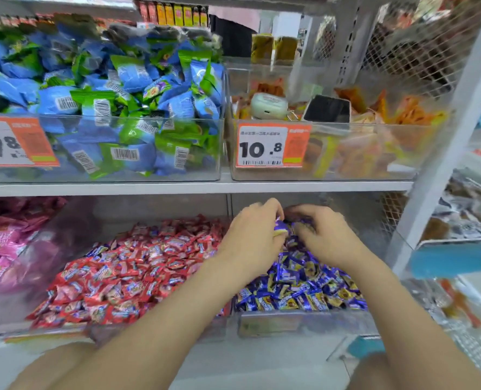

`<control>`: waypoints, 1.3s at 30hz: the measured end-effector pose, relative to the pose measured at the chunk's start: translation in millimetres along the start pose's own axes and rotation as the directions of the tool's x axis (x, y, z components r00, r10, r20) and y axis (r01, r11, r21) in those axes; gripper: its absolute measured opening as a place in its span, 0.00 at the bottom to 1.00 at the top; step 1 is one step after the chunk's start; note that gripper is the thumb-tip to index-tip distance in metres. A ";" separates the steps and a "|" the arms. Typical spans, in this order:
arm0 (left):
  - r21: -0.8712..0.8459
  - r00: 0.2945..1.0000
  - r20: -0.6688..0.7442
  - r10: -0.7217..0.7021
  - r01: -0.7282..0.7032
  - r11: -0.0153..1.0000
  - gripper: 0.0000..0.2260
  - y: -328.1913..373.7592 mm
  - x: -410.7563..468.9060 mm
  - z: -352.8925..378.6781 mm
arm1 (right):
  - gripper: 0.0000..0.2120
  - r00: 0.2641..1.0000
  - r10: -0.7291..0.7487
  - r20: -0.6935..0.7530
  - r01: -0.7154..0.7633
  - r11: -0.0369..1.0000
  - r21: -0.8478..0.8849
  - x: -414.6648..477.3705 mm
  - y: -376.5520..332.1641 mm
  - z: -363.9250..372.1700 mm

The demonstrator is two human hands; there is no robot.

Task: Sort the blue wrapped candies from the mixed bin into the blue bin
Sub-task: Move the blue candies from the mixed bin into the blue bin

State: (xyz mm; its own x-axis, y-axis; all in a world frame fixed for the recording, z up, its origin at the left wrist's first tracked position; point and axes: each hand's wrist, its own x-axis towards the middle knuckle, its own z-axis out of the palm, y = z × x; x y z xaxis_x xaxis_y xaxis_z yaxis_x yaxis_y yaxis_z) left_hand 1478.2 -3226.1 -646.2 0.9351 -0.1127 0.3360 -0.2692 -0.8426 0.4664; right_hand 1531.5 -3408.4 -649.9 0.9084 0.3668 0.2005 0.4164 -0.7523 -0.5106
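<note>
Two bare arms [163,319] reach from close by me to the low shelf. I see the left hand [254,237] pinch one blue candy [280,228] over the blue bin [304,319], which is full of blue candies [304,288]. The right hand [322,235] is just beside it, fingers curled down on the pile; I cannot tell if it holds one. On the left, the mixed bin [65,220] holds red candies [138,271] and a few blue ones. Above, one price tag [262,147] reads "10 .8". Another tag [8,144], cut off at the edge, shows "27.8".
</note>
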 end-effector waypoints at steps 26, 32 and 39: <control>0.152 0.975 0.186 -0.118 0.091 0.984 0.05 -124.7 -93.0 -83.7 | 0.34 0.884 0.227 0.409 -0.005 0.879 -0.476 19.3 -43.7 84.7; 0.060 0.981 0.193 0.006 -0.018 0.998 0.10 -98.5 -97.3 -67.4 | 0.26 0.929 0.289 0.230 -0.123 0.829 -0.546 27.9 -16.8 70.1; 0.240 0.972 0.196 -0.132 0.083 0.967 0.07 -98.0 -95.7 -69.2 | 0.23 0.988 0.152 0.013 -0.139 0.932 -0.336 10.8 -52.1 50.4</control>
State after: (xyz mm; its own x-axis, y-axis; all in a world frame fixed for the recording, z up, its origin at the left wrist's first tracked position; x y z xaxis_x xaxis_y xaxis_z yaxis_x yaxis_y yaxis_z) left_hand 1399.2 -3096.4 -667.4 0.9894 -0.1012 0.1044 -0.1270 -0.9509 0.2822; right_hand 1517.8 -3337.7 -663.3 0.9608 0.2549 0.1094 0.2736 -0.9357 -0.2228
